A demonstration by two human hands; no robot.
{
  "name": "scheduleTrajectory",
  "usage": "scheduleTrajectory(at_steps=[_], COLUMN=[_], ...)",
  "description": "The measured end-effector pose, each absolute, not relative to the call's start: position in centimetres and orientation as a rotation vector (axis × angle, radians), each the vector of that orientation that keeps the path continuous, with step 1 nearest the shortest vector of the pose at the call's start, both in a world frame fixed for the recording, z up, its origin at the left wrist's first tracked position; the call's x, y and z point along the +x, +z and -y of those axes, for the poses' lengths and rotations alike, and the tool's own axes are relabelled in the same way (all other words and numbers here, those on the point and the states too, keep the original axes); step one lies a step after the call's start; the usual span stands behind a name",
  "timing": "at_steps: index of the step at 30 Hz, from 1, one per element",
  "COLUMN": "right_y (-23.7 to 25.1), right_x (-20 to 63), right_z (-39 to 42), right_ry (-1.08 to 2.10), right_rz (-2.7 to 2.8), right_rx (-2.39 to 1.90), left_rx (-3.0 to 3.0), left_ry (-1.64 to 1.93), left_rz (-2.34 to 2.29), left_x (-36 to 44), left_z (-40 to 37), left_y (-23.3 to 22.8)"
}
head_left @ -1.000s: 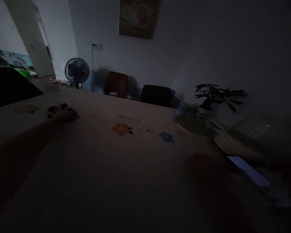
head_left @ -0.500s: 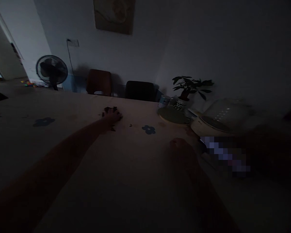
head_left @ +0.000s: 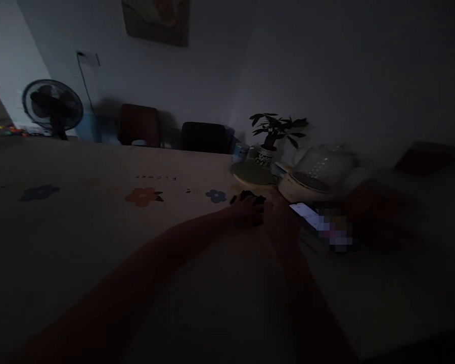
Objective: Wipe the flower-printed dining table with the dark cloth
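Observation:
Stretched across the table (head_left: pixel 98 253), my left hand (head_left: pixel 246 212) lies over a dark, ragged-edged bundle (head_left: pixel 246 195) whose kind I cannot make out in the dim light. Its fingers curl onto the bundle from above. Right beside it, my right hand (head_left: pixel 278 207) is closed, its fingers folded; whether anything is inside is hidden. The two hands are close together, perhaps touching. A lit phone (head_left: pixel 305 213) lies just to the right of my right hand.
Behind the hands are a green round mat (head_left: pixel 254 173), a potted plant (head_left: pixel 267 151), a cup (head_left: pixel 240 151) and a pale pot (head_left: pixel 303 189). Two chairs (head_left: pixel 139 124) stand beyond the table, a fan (head_left: pixel 53 106) farther left. A blurred dark reddish shape (head_left: pixel 382 212) is at right.
My left hand has swept right with the dark bundle, uncovering a printed orange flower and lettering. It has come up beside my right hand. The view has turned slightly right.

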State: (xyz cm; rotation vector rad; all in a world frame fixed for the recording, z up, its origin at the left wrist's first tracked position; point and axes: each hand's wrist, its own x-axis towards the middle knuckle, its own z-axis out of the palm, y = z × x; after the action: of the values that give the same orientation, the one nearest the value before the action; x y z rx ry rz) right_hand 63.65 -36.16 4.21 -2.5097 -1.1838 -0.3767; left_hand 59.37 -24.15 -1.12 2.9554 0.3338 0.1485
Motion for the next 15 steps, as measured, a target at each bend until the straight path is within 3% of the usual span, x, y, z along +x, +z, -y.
scheduleTrajectory(at_steps=[7, 15], right_y=[4.1, 2.6], right_x=[63.1, 64.0], right_z=[36.2, 35.8], right_ry=[-0.36, -0.296], right_rz=[1.087, 1.179], right_rx=[-2.454, -2.545], left_rx=[3.145, 3.107], left_ry=[0.291, -0.057], left_rz=[0.036, -0.493], left_x=[52.0, 36.4], left_z=[25.8, 20.1], left_y=[-2.3, -0.5])
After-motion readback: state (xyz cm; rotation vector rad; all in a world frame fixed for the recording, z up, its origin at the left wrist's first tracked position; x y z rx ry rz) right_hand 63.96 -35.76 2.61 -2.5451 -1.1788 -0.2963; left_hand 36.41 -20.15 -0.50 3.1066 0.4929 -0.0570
